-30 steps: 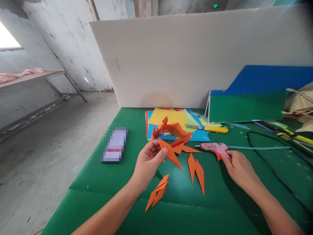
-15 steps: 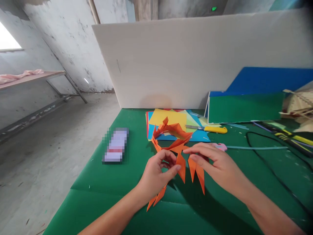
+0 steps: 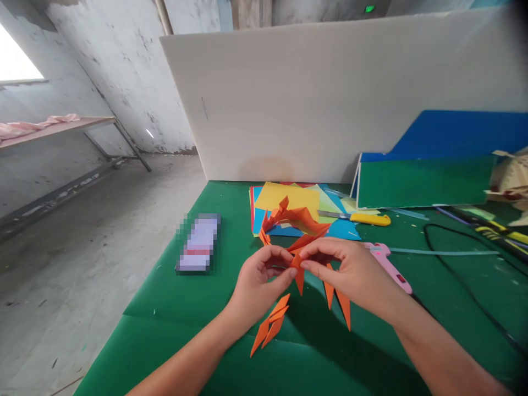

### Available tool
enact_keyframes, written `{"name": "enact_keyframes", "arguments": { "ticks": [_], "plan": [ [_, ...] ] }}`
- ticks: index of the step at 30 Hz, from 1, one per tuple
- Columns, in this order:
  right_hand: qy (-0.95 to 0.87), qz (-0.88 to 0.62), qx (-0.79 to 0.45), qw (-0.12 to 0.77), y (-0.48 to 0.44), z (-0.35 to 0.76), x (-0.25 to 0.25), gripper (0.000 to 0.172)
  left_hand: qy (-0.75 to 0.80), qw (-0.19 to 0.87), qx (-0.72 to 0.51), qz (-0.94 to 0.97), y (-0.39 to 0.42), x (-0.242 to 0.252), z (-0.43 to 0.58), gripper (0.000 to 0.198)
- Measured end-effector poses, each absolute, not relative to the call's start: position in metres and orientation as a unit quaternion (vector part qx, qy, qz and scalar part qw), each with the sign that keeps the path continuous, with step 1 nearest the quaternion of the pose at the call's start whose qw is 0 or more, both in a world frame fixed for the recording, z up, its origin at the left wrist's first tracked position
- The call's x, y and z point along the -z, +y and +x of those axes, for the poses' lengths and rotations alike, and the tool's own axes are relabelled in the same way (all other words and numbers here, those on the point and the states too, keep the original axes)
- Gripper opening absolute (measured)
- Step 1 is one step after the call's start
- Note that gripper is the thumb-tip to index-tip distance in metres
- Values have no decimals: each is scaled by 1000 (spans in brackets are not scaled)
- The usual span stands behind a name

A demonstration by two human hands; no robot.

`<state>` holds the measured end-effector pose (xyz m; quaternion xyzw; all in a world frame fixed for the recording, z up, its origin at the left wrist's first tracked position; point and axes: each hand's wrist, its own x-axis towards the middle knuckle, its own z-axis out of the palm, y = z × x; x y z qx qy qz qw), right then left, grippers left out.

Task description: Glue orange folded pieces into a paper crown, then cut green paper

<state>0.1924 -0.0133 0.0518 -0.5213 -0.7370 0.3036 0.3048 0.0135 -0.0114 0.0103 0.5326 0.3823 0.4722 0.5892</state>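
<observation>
An orange folded-paper ring [image 3: 311, 221] with pointed pieces stands in the middle of the green table. At its near side, my left hand [image 3: 262, 278] pinches an orange pointed paper piece [image 3: 299, 281] between thumb and fingers. My right hand [image 3: 350, 269] grips the same piece from the right, fingertips closed close to the left ones. More orange points [image 3: 339, 297] hang below the right hand. A separate folded orange paper piece [image 3: 272, 324] lies on the table below my left hand. Where the pinched piece meets the ring is partly hidden by the fingers.
Coloured paper sheets [image 3: 268, 197] lie behind the ring, with a yellow-handled knife [image 3: 370, 219] on them. A pink glue gun [image 3: 391, 267] with a glue stick rests right of my hand. A blurred phone [image 3: 200, 242] lies left; a black cable [image 3: 449, 286] loops at right.
My right hand has moved left to meet my left hand at the pointed piece. More of the glue gun and of the loose orange piece now shows. The view has shifted slightly.
</observation>
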Motion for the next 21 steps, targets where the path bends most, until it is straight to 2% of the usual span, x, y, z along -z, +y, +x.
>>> {"name": "enact_keyframes", "arguments": {
  "ticks": [6,9,11,13,16,21],
  "plan": [
    [-682,-519,-391,336,-1,203,-47,15,437,535,-462,556,-2,-25,-3,19],
    [-631,-535,-414,379,7,208,-43,23,527,473,-357,610,9,-19,-23,26],
    [-614,-548,-408,395,10,210,-40,28,550,491,-240,631,15,-10,-33,29],
    [-604,-543,-425,400,13,211,-37,32,549,538,-195,608,19,-1,-36,25],
    [-588,-523,-475,394,17,211,-30,34,549,624,-207,517,23,8,-31,32],
    [-579,-509,-512,380,23,214,-19,34,534,684,-274,414,24,10,-18,41]
  ]
}}
